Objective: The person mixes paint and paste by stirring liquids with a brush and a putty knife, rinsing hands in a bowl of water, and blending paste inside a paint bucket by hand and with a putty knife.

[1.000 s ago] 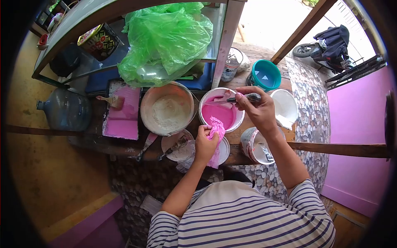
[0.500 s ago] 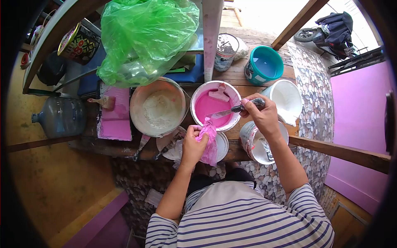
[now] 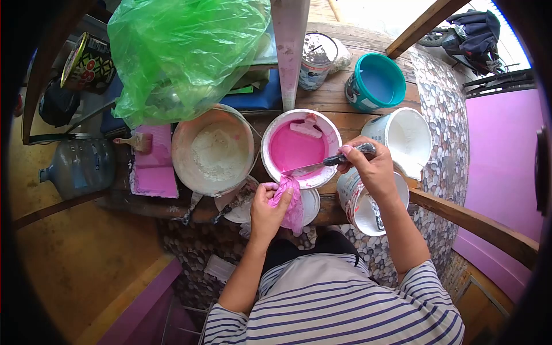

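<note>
With the putty knife (image 3: 333, 160) gripped by its handle in the right hand (image 3: 370, 168) and pink plastic (image 3: 295, 208) pinched in the left hand (image 3: 268, 216), the blade (image 3: 303, 171) is best held over the paint bucket (image 3: 334, 144) so drips are caught.

Left hand (image 3: 269, 214) pinched; right hand (image 3: 370, 171) curled closed, seemingly palm-down.

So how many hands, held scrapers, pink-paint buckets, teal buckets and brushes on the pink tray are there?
Hands (left hand, right hand): 2
Held scraper: 1
Pink-paint bucket: 1
Teal bucket: 1
Brush on pink tray: 1
Total: 6
</note>
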Demonstrator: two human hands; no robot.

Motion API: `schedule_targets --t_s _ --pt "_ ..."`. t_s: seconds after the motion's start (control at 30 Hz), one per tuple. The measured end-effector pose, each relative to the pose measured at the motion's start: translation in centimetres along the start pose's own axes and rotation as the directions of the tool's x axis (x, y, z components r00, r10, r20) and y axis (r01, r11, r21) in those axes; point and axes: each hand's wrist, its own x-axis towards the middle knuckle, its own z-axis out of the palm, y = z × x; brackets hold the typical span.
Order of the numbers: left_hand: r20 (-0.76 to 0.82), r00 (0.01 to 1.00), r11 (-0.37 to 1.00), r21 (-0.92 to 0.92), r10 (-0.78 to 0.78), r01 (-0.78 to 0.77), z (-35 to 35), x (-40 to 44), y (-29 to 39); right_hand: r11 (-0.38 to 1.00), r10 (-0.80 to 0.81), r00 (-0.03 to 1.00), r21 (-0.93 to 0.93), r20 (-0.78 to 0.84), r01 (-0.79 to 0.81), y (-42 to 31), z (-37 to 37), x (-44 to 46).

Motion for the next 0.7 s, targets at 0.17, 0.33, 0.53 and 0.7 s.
schedule_targets --t_s 0.17,0.33,0.53,0.7 --pt "-0.019 0.998 0.996 -0.067 -0.058 0.057 0.5 0.1 -0.5 0.999 0.049 0.997 -0.013 0.056 -0.049 0.5 0.1 0.5" --pt "-0.020 0.998 0.994 -0.096 -0.054 0.052 0.7 0.2 -0.5 0.993 0.068 0.996 -0.102 0.058 -0.062 0.0 0.8 0.0" --pt "-0.009 0.999 0.992 -0.117 -0.048 0.047 0.7 0.3 -0.3 0.983 -0.042 0.997 -0.180 -0.071 0.029 0.6 3.2 -2.2" --pt "-0.011 0.999 0.990 -0.132 -0.044 0.042 0.7 0.3 -0.7 0.863 -0.311 0.950 -0.425 -0.019 0.274 0.9 4.5 -3.2"
